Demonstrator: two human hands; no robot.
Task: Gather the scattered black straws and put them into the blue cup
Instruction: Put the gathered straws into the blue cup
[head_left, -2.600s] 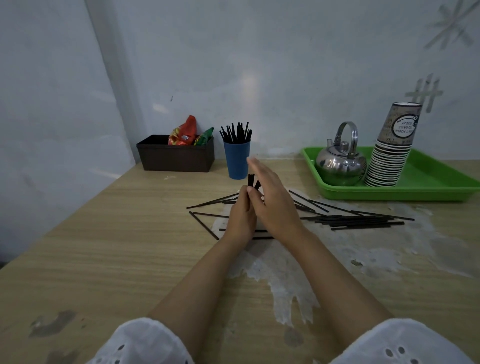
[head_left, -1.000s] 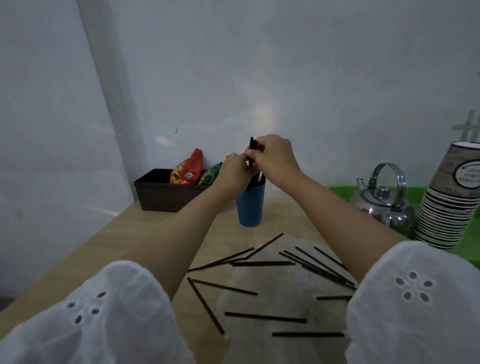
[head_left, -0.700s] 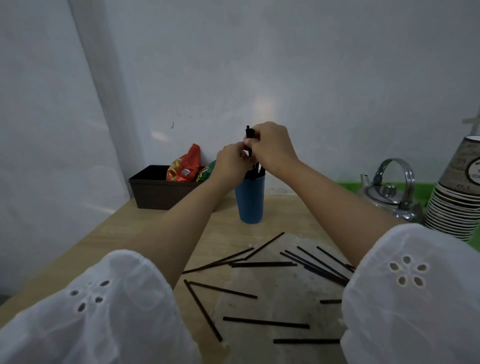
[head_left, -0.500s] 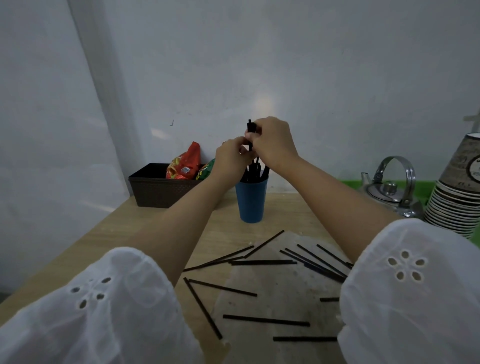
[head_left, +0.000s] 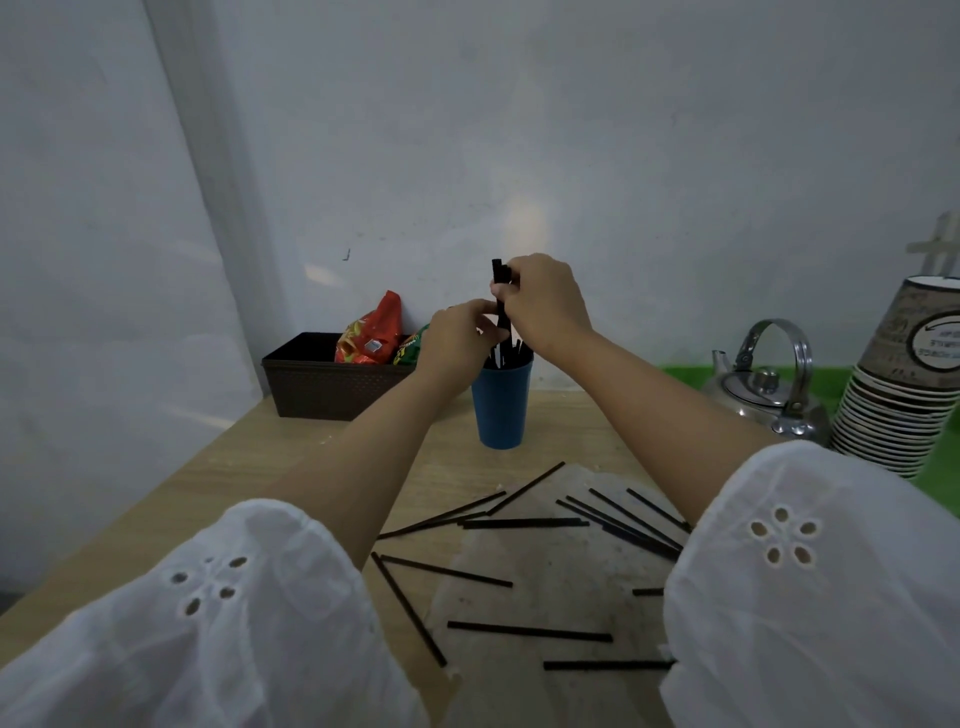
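Now over the cup. Both hands are up off the table (head_left: 291, 467), where a couple of seconds back they were squaring a bundle among the loose straws. Right hand (head_left: 545, 306): fingers curled, pinching the bundle of black straws (head_left: 500, 283) near its top, with short ends showing above my fingers. Left hand (head_left: 457, 338): just beside it, fingertips curled in against the same bundle lower down, steadying it. The bundle is upright, its lower ends down among the straws already standing in the blue cup (head_left: 501, 410). Whether they have reached the bottom I cannot tell. Over the last half second hardly anything has shifted, and the grip is not yet let go.

Reading: this batch is as good as delivered, with only the release left. The job is far from over, though. Loose straws (head_left: 530, 631) lie scattered on the table on my side of the cup, a good many, some running under my sleeves. The cup stands at the back, just beside the brown basket (head_left: 322, 379). The kettle (head_left: 769, 389) is well off to the right.
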